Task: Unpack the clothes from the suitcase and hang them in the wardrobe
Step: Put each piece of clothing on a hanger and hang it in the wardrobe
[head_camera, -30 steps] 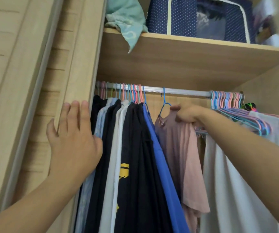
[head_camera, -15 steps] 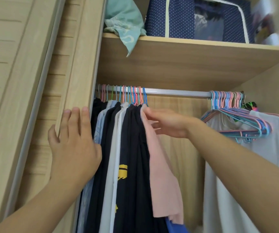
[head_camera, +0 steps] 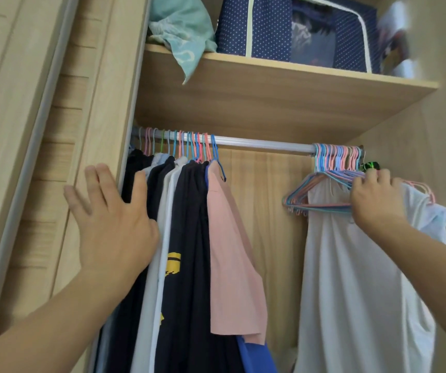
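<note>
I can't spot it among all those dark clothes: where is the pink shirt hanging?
The pink shirt hangs on the rail as the rightmost garment of the left-hand bunch, against the dark clothes, near the left hand.

Soft, even daylight filled the view. The top right corner was smeared with blur. Wide-angle distortion bent the edges.

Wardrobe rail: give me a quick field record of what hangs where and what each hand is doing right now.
rail: bare in the middle, hangers bunched at both ends
left group: dark garments with the pink shirt outermost
right group: empty hangers over a white garment
left hand: fingers straight, flat against the wardrobe's side panel
right hand: fingers curled round the empty hangers
top shelf: teal cloth, dotted navy storage box
</note>
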`<action>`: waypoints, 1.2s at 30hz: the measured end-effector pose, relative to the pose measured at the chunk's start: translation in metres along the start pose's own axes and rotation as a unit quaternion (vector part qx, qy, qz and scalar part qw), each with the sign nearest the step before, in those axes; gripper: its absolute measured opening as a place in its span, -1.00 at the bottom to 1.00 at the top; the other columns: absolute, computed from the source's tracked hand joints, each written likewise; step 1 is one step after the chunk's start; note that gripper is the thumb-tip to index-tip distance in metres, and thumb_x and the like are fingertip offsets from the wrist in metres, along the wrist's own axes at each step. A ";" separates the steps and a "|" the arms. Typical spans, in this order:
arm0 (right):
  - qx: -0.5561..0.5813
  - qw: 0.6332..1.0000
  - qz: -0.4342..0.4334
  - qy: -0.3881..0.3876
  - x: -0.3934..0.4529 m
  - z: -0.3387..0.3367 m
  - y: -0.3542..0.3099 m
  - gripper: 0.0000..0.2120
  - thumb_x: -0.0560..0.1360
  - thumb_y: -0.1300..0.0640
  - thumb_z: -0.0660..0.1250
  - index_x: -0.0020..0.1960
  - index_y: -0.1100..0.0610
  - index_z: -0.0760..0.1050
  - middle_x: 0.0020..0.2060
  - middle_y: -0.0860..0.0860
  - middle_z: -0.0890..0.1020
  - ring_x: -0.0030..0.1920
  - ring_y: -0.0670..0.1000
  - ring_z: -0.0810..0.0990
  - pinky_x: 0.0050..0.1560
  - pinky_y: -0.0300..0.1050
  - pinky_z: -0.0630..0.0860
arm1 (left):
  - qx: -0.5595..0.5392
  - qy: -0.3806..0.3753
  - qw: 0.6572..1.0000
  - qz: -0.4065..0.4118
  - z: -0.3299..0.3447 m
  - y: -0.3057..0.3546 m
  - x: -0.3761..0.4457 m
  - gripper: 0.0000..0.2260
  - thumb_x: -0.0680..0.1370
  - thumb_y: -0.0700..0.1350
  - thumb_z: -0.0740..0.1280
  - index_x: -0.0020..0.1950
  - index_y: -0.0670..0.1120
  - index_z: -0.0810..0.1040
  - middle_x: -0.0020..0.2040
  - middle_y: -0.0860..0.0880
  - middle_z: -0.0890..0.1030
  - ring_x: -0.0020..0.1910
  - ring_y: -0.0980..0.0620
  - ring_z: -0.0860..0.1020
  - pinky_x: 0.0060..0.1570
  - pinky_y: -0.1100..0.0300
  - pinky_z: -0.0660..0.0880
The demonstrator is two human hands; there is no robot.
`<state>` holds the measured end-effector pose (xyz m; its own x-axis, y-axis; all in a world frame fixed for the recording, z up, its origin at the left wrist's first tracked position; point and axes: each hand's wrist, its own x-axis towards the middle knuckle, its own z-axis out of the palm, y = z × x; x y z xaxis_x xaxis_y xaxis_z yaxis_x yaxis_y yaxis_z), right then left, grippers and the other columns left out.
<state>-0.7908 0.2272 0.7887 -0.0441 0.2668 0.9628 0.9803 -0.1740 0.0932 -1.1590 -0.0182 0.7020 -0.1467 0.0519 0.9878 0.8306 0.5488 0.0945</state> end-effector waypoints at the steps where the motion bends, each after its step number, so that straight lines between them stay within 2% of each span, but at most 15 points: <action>1: -0.019 1.000 -0.002 -0.006 0.001 0.005 0.005 -0.80 0.34 0.29 0.35 -0.02 0.24 0.53 -0.08 0.24 0.52 -0.01 0.24 0.45 -0.09 0.08 0.39 | 0.004 -0.002 1.000 0.000 -0.001 -0.001 0.000 -0.32 0.39 -0.17 0.34 0.52 -0.19 0.31 0.49 -0.52 0.13 0.52 -0.47 0.08 0.40 -0.51 0.01; 5: -0.054 0.997 -0.050 -0.023 0.003 0.005 0.008 -0.79 0.37 0.29 0.32 0.00 0.22 0.56 -0.08 0.18 0.56 -0.05 0.22 0.58 -0.12 0.03 0.48 | -0.006 -0.016 1.000 -0.016 -0.004 0.001 0.000 -0.54 0.38 -0.20 0.30 0.28 -0.24 0.42 0.48 -0.52 0.15 0.52 -0.47 0.09 0.40 -0.50 0.02; 9: -0.063 0.994 -0.065 -0.053 0.007 -0.009 0.005 -0.83 0.44 0.17 0.30 0.01 0.09 0.58 -0.08 0.05 0.66 0.01 0.13 0.59 -0.02 -0.06 0.42 | -0.022 -0.007 1.000 -0.017 0.000 0.001 -0.001 -0.65 0.38 -0.22 0.31 0.14 -0.26 0.43 0.47 -0.52 0.15 0.52 -0.48 0.09 0.39 -0.50 0.02; 11: 0.014 0.997 -0.035 -0.068 0.009 -0.014 -0.003 -0.83 0.45 0.21 0.29 0.04 0.15 0.53 -0.11 0.10 0.68 -0.02 0.17 0.63 -0.03 -0.05 0.44 | -0.029 -0.001 0.999 -0.020 0.003 0.000 -0.001 -0.66 0.38 -0.23 0.31 0.13 -0.26 0.44 0.47 -0.52 0.15 0.52 -0.47 0.09 0.40 -0.50 0.02; 14: 0.128 0.989 0.011 -0.069 0.017 -0.020 -0.017 -0.83 0.46 0.30 0.25 0.06 0.25 0.46 -0.09 0.21 0.65 -0.05 0.26 0.64 -0.15 -0.02 0.46 | -0.030 0.016 0.999 -0.018 0.006 -0.002 -0.003 -0.68 0.40 -0.22 0.31 0.13 -0.26 0.43 0.47 -0.51 0.16 0.52 -0.46 0.10 0.41 -0.49 0.02; 16: 0.179 0.982 0.033 -0.054 0.021 -0.024 -0.024 -0.82 0.47 0.33 0.24 0.07 0.30 0.45 -0.08 0.28 0.64 -0.05 0.32 0.64 -0.14 0.04 0.50 | -0.027 0.029 0.999 -0.010 0.007 -0.003 -0.004 -0.71 0.43 -0.19 0.23 0.13 -0.25 0.42 0.47 -0.51 0.16 0.52 -0.46 0.10 0.41 -0.48 0.02; 20: 0.242 0.969 0.041 -0.024 0.016 -0.035 -0.033 -0.81 0.47 0.35 0.23 0.07 0.32 0.46 -0.09 0.35 0.63 -0.06 0.37 0.63 -0.16 0.08 0.50 | -0.019 0.024 1.000 -0.004 0.006 -0.002 -0.005 -0.66 0.44 -0.13 0.10 0.16 -0.24 0.41 0.49 -0.49 0.14 0.54 -0.44 0.08 0.44 -0.47 0.00; 24: 0.281 0.960 0.018 0.006 -0.015 -0.043 -0.036 -0.81 0.44 0.31 0.24 0.04 0.27 0.50 -0.14 0.33 0.63 -0.10 0.36 0.62 -0.23 0.06 0.44 | -0.020 -0.004 1.000 0.000 0.004 -0.005 -0.010 -0.61 0.45 -0.13 0.11 0.22 -0.26 0.41 0.52 -0.49 0.10 0.56 -0.44 0.04 0.47 -0.44 -0.03; 28: 0.350 0.935 0.050 -0.028 -0.069 -0.039 -0.028 -0.85 0.56 0.21 0.23 0.02 0.26 0.53 -0.12 0.34 0.63 -0.07 0.38 0.60 -0.16 0.12 0.47 | -0.091 -0.023 0.996 -0.010 -0.005 -0.002 -0.022 -0.55 0.43 -0.15 0.18 0.29 -0.29 0.40 0.52 -0.50 0.08 0.54 -0.47 0.05 0.48 -0.39 0.05; 30: 0.387 0.918 0.072 -0.048 -0.108 -0.033 -0.023 -0.81 0.62 0.17 0.20 -0.01 0.26 0.53 -0.14 0.33 0.63 -0.08 0.38 0.59 -0.17 0.12 0.43 | -0.184 -0.014 0.982 -0.046 -0.015 0.008 -0.040 -0.51 0.45 -0.22 0.31 0.37 -0.28 0.37 0.52 -0.47 0.10 0.51 -0.49 0.08 0.46 -0.39 0.11; 32: 0.424 0.896 0.105 -0.083 -0.159 -0.028 -0.014 -0.79 0.63 0.13 0.18 -0.05 0.21 0.52 -0.22 0.27 0.65 -0.13 0.35 0.61 -0.19 0.11 0.46 | -0.292 -0.004 0.954 -0.072 -0.029 0.032 -0.073 -0.47 0.45 -0.26 0.38 0.41 -0.21 0.36 0.55 -0.40 0.11 0.54 -0.44 0.08 0.51 -0.31 0.07; 34: 0.462 0.866 0.139 -0.133 -0.219 -0.026 0.003 -0.78 0.65 0.07 0.16 -0.09 0.11 0.49 -0.33 0.12 0.64 -0.21 0.23 0.67 -0.18 0.10 0.53 | -0.394 -0.006 0.917 -0.060 -0.047 0.065 -0.122 -0.51 0.46 -0.25 0.33 0.40 -0.19 0.40 0.53 -0.32 0.19 0.54 -0.31 0.15 0.54 -0.13 0.09; 36: 0.513 0.815 0.201 -0.178 -0.286 -0.032 0.028 -0.78 0.66 0.07 0.18 -0.11 0.07 0.49 -0.39 0.04 0.59 -0.33 0.06 0.69 -0.23 0.05 0.61 | -0.509 -0.067 0.857 -0.042 -0.068 0.101 -0.180 -0.57 0.46 -0.26 0.28 0.34 -0.19 0.46 0.41 -0.18 0.37 0.44 -0.10 0.32 0.48 0.12 0.21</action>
<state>-0.7573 0.1158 0.5239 0.1992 0.6736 0.7117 0.5551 0.5209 -0.6484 -1.0128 -0.0286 0.5423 -0.2324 0.1798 0.9558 0.8427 -0.4535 0.2902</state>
